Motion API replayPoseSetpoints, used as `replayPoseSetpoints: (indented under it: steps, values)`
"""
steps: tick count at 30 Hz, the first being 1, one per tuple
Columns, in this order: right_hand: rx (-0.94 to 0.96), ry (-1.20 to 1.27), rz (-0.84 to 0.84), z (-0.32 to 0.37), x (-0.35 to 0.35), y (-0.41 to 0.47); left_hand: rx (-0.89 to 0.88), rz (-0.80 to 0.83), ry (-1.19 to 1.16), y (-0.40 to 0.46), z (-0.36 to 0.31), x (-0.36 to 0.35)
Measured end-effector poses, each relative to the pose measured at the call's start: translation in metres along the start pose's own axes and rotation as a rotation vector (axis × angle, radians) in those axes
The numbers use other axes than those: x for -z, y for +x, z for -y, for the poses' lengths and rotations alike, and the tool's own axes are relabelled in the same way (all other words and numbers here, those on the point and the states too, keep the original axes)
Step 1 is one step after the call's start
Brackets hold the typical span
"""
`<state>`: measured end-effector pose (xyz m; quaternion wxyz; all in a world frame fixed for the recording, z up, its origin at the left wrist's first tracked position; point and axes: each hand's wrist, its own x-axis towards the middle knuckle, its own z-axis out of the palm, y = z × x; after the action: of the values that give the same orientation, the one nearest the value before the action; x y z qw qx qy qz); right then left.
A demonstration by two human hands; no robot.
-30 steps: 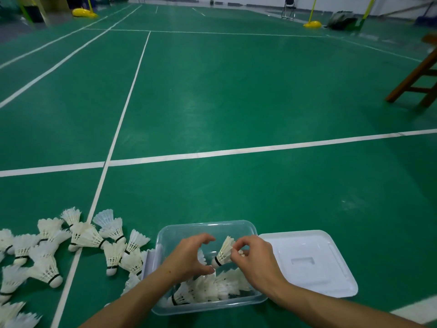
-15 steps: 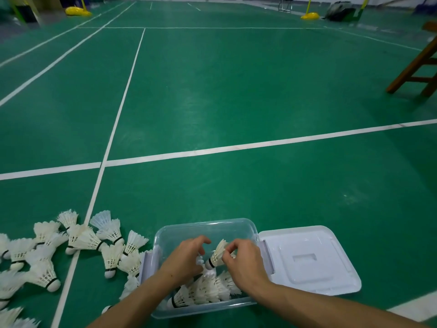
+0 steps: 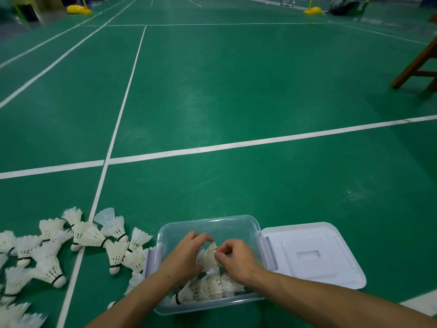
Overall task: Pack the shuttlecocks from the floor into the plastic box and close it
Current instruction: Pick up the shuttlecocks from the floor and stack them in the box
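Note:
A clear plastic box stands on the green floor at the bottom centre, with a row of white shuttlecocks lying in its near half. Both hands are inside the box. My right hand pinches the feathers of one white shuttlecock held over the row. My left hand curls around the same shuttlecock from the left, its fingertips touching the feathers. The white lid lies flat on the floor to the right of the box.
Several loose shuttlecocks are scattered on the floor left of the box, across a white court line. A wooden chair leg stands at the far right. Yellow post bases sit at the back.
Both hands have sunk lower into the box with the shuttlecock, and they have closed in on each other. The shuttlecock now sits close above the packed row.

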<state>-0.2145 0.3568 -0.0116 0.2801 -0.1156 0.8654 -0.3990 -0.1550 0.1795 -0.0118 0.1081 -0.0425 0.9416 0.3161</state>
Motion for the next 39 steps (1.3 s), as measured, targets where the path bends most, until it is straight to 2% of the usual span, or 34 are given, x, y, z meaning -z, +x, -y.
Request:
replayPoseSetpoints:
  steps: [5, 12, 25, 28, 32, 35, 39]
  values:
    - [-0.008, 0.026, 0.148, 0.002, -0.004, 0.011, -0.014, 0.011, 0.014, 0.001, 0.002, -0.001]
    - [-0.021, 0.096, 0.245, -0.005, 0.002, 0.018, 0.007, -0.096, 0.056, 0.005, 0.003, 0.001]
    - [0.044, -0.133, 0.186, -0.008, 0.004, 0.026, 0.014, -0.065, 0.077, 0.005, 0.005, -0.012]
    - [0.065, -0.193, 0.186, -0.004, 0.009, 0.024, -0.018, -0.117, 0.050, -0.003, 0.001, -0.004]
    - [0.152, -0.286, 0.079, 0.005, 0.024, 0.009, -0.086, -0.216, -0.099, -0.032, -0.013, 0.023]
    - [0.269, -0.249, 0.011, 0.027, 0.033, -0.013, -0.128, -0.349, -0.162, -0.064, -0.017, 0.053]
    - [0.409, -0.151, 0.028, 0.077, 0.025, -0.038, -0.087, -0.470, -0.189, -0.105, 0.002, 0.095]
